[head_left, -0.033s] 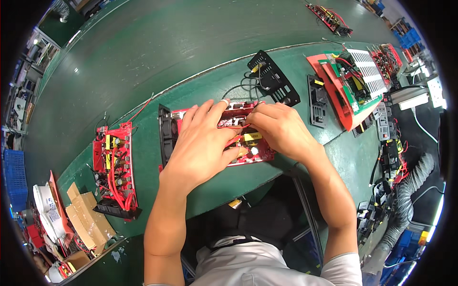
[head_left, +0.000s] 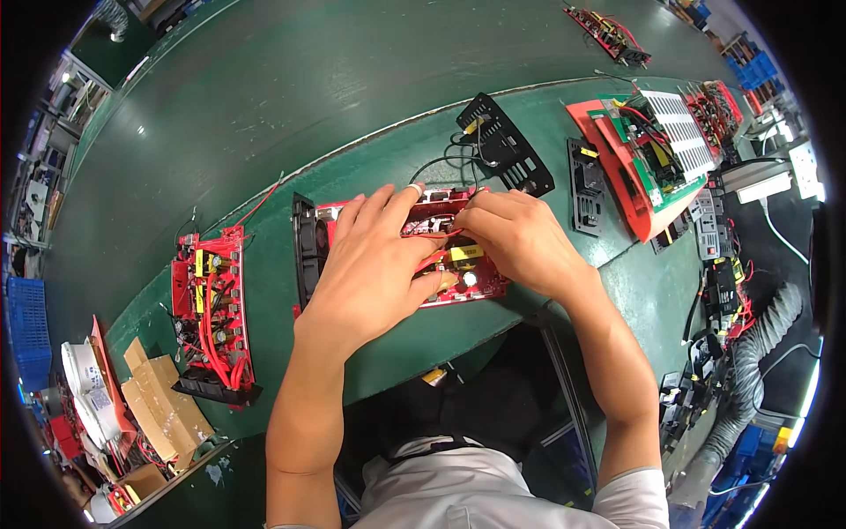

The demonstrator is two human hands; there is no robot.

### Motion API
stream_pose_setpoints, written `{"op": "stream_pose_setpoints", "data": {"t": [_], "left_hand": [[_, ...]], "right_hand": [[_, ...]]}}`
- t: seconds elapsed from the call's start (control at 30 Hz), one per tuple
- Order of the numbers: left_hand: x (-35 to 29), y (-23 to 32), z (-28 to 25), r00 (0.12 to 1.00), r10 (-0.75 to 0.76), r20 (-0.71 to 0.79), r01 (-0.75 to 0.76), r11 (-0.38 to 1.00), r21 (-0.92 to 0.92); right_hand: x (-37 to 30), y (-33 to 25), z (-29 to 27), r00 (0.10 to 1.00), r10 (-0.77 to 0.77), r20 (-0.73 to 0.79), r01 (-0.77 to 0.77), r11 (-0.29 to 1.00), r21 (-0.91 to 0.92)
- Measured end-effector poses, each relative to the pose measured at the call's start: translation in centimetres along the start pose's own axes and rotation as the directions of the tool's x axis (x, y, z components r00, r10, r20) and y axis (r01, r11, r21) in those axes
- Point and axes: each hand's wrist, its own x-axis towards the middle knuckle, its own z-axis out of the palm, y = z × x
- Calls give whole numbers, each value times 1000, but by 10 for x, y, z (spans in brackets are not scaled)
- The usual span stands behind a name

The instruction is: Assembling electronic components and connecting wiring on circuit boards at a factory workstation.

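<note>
A red circuit board (head_left: 487, 288) with a black fan (head_left: 309, 242) at its left end lies on the green bench before me. My left hand (head_left: 366, 269) is laid across the board's left half, fingers spread, thumb and forefinger apart over its parts. Over the right half, the fingers of my right hand (head_left: 520, 236) are pinched together at a thin red wire (head_left: 430, 235); their tips are partly hidden. A yellow-wrapped part (head_left: 465, 253) shows between the hands. Behind the board stands a black slotted end panel (head_left: 511, 145), with black wires running toward the board.
Left of me lies a second red circuit board (head_left: 211, 309) with thick red wires. A cardboard box (head_left: 166, 401) is at the lower left. To the right are a black panel (head_left: 585, 187), a green board assembly (head_left: 656, 145) on an orange sheet, and a grey flexible duct (head_left: 745, 388).
</note>
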Motion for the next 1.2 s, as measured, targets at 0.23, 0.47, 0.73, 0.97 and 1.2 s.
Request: {"op": "stream_pose_setpoints", "data": {"t": [0.23, 0.47, 0.73, 0.97, 1.2], "left_hand": [[0, 0, 0, 1000, 20, -8, -20, 1000, 12], [0, -2, 0, 999, 18, -32, -20, 999, -41], [1, -2, 0, 999, 22, -41, -24, 998, -52], [0, -1, -2, 999, 20, -35, -22, 999, -50], [0, -1, 0, 999, 22, -33, -23, 999, -31]], "right_hand": [[0, -1, -2, 1000, 18, 10, -18, 1000, 25], [-1, -1, -2, 999, 40, 15, -41, 998, 41], [-1, 0, 0, 999, 36, 14, -37, 999, 29], [-1, 0, 0, 999, 37, 22, -37, 999, 22], [-2, 2, 2, 999, 40, 11, -40, 999, 22]]}}
